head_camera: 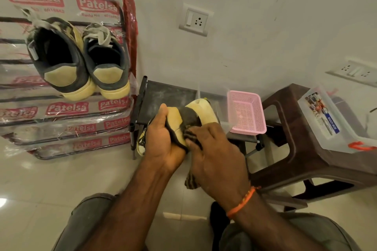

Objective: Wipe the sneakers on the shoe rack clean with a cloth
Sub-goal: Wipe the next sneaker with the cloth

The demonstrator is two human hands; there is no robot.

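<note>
The left hand (163, 140) grips a yellow-and-grey suede sneaker (191, 120) by its heel end, fingers curled under it and thumb lying along the top, holding it in the air above the glossy cream tiled floor (51, 179). The right hand (214, 149) presses a dark striped cloth (191, 181) against the side of the sneaker, its fingers curled over the fabric, and the cloth's loose end hangs below the hand. An orange thread band (240, 204) circles the right wrist. To the left, a metal shoe rack wrapped in clear printed plastic (67, 108) leans against the wall and carries a matching pair of yellow-and-grey sneakers with white laces (79, 61) on an upper rail, heels toward the camera. Behind the hands sits a small dark folding stand (163, 93), with a pink perforated plastic basket (246, 114) beside it. At the right stands a brown plastic stool (295, 144) bearing a clear plastic box (326, 120).
</note>
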